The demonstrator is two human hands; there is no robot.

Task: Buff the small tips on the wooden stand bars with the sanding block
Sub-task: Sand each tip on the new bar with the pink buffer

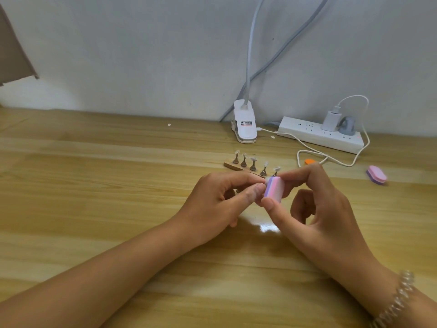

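Sanding block (274,189): pinched by right hand (324,209) thumb and forefinger; left hand (212,204) pinches small tip (268,180) against it.

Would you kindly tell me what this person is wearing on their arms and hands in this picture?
No sleeves are in view; both arms are uncovered up to the frame's edge. Neither the left hand nor the right hand wears a glove, and no ring shows on the fingers. The right wrist carries a clear, spiral-coil bracelet, like a stretchy plastic hair tie.
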